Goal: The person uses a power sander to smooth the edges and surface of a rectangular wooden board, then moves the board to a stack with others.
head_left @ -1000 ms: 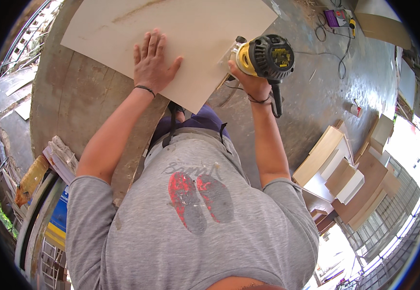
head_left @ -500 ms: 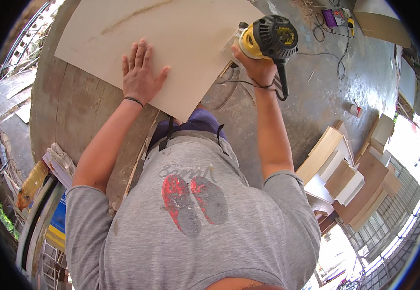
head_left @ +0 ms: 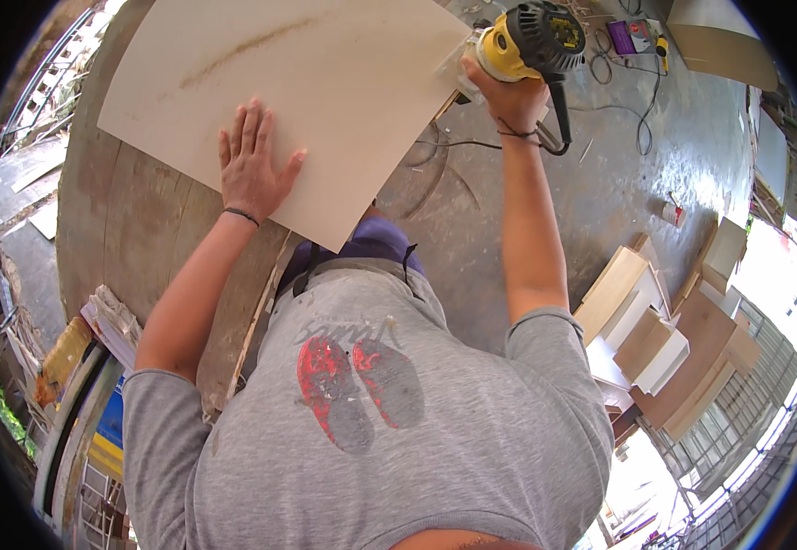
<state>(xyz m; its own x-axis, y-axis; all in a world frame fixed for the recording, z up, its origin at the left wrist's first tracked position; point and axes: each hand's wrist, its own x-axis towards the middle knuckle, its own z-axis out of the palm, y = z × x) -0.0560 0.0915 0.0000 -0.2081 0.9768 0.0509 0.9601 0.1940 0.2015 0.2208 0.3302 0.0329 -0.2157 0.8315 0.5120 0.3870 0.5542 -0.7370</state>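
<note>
My left hand (head_left: pixel 256 165) lies flat on a pale board (head_left: pixel 325 119), fingers spread, close to the board's near edge. A streak of brown dust crosses the board's far part. My right hand (head_left: pixel 507 90) is wrapped round a yellow and black trim router (head_left: pixel 531 44), whose base sits at the board's right edge. From the router's black motor end a cord (head_left: pixel 559 115) hangs down past my wrist. The cutting bit is hidden from view. Under the board is a worn wooden workbench (head_left: pixel 146 197).
To the right, cabinet parts and wooden boxes (head_left: pixel 632 302) stand on the concrete floor (head_left: pixel 600 183). A small can (head_left: pixel 673 214) stands farther off. Cords and a purple box (head_left: pixel 630 38) lie at the far right. Scrap wood (head_left: pixel 110 312) is piled at the left.
My right hand has carried the router farther along the board's right edge, away from me and rightward. The board has shifted slightly toward me, my left hand moving with it.
</note>
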